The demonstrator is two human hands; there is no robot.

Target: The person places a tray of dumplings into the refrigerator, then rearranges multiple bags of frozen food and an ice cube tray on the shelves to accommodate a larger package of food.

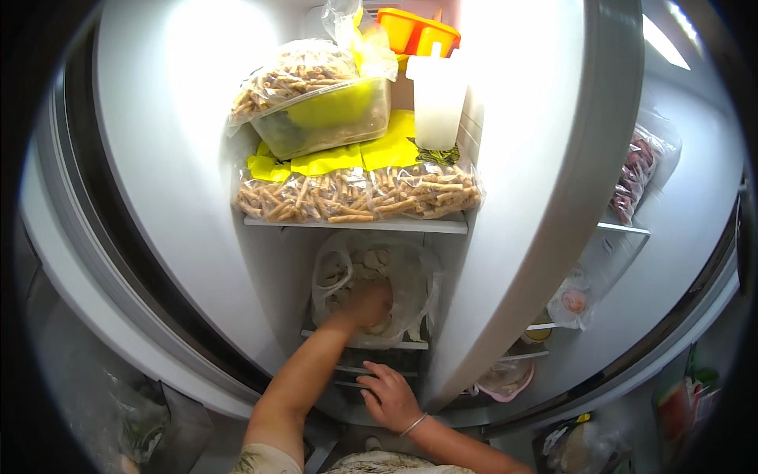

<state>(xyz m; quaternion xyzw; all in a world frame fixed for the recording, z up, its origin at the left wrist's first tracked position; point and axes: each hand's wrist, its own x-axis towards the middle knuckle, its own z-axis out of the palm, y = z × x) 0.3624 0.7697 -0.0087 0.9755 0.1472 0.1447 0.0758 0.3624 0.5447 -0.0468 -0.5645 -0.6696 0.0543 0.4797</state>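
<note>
Clear thin plastic bag of pale round dumplings (371, 276), slumped on the middle freezer shelf (410, 344). Left hand (365, 304) is buried inside it, fingers curled around some pieces; grip partly hidden. Likely heavy, lumpy, slippery film; best held under the bulk or by the gathered neck. Right hand (388, 395) rests open on the near drawer front (359, 371). Above, far: flat clear bags of tan stick snacks (355, 193), a clear tub (332, 118), a white jug (437, 99). Right: the open door (545, 158) crowds the shelf.

Left hand (365, 304) extended forward, seemingly curled; right hand (389, 395) splayed, palm down.
</note>
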